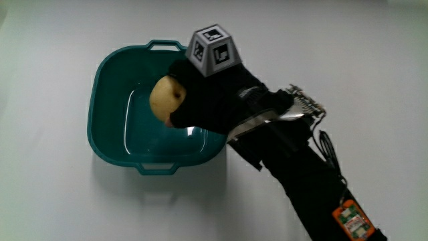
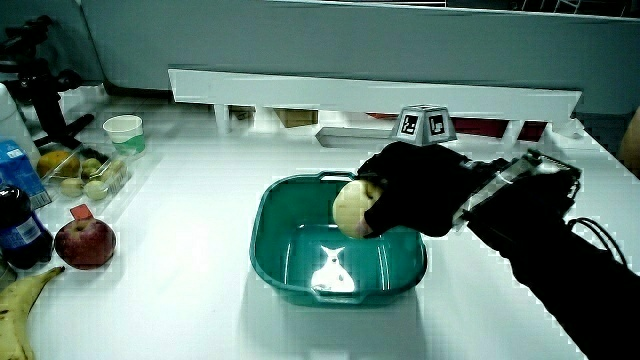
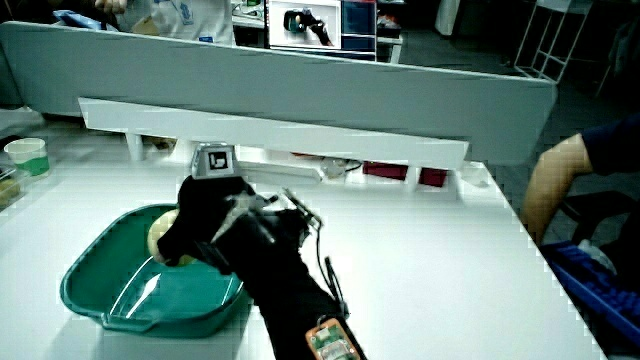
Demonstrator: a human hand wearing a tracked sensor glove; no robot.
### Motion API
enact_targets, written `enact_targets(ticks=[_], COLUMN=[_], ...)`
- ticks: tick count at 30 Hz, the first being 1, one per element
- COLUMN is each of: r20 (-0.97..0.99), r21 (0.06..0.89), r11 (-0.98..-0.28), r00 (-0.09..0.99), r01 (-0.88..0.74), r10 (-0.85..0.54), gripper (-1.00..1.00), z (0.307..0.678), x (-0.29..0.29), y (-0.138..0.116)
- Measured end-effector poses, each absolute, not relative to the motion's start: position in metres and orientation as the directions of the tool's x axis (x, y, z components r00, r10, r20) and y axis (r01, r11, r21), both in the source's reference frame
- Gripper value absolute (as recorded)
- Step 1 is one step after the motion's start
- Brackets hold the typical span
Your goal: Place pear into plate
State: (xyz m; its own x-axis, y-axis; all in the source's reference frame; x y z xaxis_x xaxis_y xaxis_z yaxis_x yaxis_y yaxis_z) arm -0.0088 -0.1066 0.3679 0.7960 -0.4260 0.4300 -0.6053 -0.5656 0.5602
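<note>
Grip [image 1: 200, 100]: black-gloved, fingers curled around the pear, holding it fast; seen in both side views too [image 2: 415, 190] [image 3: 205, 225].
Pear [image 1: 167, 98]: yellowish, clasped at the fingertips, held above the inside of the plate, clear of its floor; in a side view [image 2: 350, 208] plainly over the basin's middle; mostly hidden by the glove in a side view [image 3: 160, 232].
Plate [image 1: 107, 80]: teal, deep, squarish with rounded corners and a small handle on two rims; resting on the white table [image 1: 60, 201]; nothing lying in it; glare on its floor.
Patterned cube [image 1: 214, 50]: grey with black-and-white marks, sitting on the back of the glove.
Forearm [image 1: 314, 181]: black-sleeved, reaching over the plate's rim from the person's side, with wires and an orange tag near the elbow.
Other things on the table, in a side view: red apple [image 2: 85, 243], banana [image 2: 20, 310], dark bottle [image 2: 22, 230], tray of small fruit [image 2: 85, 172], pale cup [image 2: 124, 132], all well apart from the plate.
</note>
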Motion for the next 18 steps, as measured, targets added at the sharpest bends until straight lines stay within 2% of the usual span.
enact_targets(ticks=[1,3,6,9,11,13,15,16,17,18], r20=[0.370,0.342,0.347,0.348,0.347,0.319,0.338,0.308,0.335,0.306], r21=[0.576,0.557,0.594,0.591,0.636,0.648,0.670,0.679,0.680,0.676], r11=[-0.588,-0.624,-0.583,-0.581,-0.539,-0.544,-0.504,-0.514,-0.492,-0.508], r00=[0.823,0.836,0.830,0.827,0.828,0.839,0.829,0.839,0.827,0.831], r01=[-0.568,-0.548,-0.555,-0.559,-0.552,-0.533,-0.544,-0.525,-0.544,-0.533], r10=[-0.431,-0.429,-0.436,-0.441,-0.439,-0.441,-0.446,-0.449,-0.451,-0.464], gripper=[0.00,0.00,0.00,0.00,0.00,0.00,0.00,0.00,0.00,0.00], z=[0.373,0.373,0.388,0.399,0.411,0.417,0.425,0.429,0.429,0.432], x=[-0.013,-0.020,-0.030,-0.038,-0.043,-0.048,-0.052,-0.054,-0.055,-0.057], y=[-0.106,-0.103,-0.100,-0.094,-0.091,-0.088,-0.084,-0.083,-0.082,-0.080])
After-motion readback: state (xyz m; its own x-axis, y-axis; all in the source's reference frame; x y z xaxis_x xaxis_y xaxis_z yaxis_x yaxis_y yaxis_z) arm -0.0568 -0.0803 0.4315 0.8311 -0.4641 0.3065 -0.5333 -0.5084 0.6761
